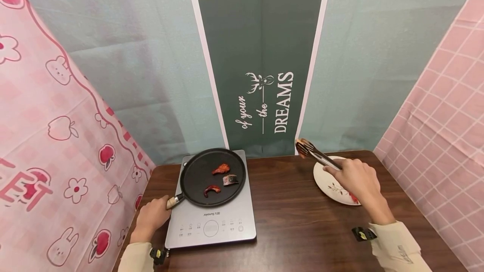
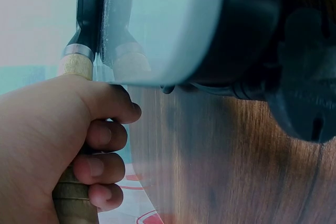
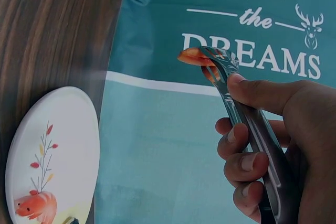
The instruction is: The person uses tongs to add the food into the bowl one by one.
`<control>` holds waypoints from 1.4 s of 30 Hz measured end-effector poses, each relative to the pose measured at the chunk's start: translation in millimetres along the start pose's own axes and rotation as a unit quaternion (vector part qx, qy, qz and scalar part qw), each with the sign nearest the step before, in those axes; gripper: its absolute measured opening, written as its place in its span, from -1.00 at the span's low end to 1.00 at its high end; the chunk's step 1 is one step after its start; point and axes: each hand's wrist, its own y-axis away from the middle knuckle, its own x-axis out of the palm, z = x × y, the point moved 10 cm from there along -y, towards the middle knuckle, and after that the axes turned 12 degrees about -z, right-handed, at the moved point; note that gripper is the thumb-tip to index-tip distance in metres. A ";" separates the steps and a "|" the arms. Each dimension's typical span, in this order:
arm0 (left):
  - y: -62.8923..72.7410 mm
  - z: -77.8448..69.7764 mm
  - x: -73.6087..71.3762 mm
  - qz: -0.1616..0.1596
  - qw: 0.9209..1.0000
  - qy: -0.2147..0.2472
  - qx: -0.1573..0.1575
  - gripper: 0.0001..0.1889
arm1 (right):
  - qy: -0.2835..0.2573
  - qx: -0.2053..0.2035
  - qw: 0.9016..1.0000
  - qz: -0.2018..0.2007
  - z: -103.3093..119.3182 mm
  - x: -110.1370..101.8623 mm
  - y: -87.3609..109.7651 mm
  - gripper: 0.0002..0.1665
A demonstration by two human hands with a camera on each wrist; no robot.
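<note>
My left hand (image 1: 151, 218) grips the wooden handle (image 2: 77, 203) of a flat black frying pan (image 1: 196, 188). In the pan lie a reddish drumstick (image 1: 221, 168), a piece of silver-skinned fish (image 1: 230, 180) and a curled dark-red tentacle-like piece (image 1: 211, 189). My right hand (image 1: 357, 179) holds metal tongs (image 3: 260, 145), raised above the far rim of a white plate (image 1: 321, 181). Between the tongs' tips is an orange food piece (image 3: 193, 56); its kind is unclear. An orange shrimp (image 3: 38, 206) lies on the plate, partly hidden by my right hand in the head view.
The pan sits on a silver induction cooktop (image 1: 247, 221) at the left of the dark wooden table (image 1: 295, 221). Fabric backdrops (image 1: 170, 74) rise behind the table and along both sides. Bare wood lies between cooktop and plate.
</note>
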 end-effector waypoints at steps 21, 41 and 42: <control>0.4 0.4 1.3 0.003 1.000 -0.001 -0.002 -0.71 | -0.010 -0.018 1.000 -0.009 41.2 2.6 -15.9 -0.69; 0.0 -0.5 0.2 0.002 1.000 -0.002 -0.003 -0.76 | -0.024 -0.037 0.999 -0.017 71.1 7.4 -22.9 -0.66; 0.1 -0.5 0.3 0.002 1.000 -0.002 -0.003 -0.76 | -0.024 -0.038 0.999 -0.018 72.4 7.6 -23.2 -0.66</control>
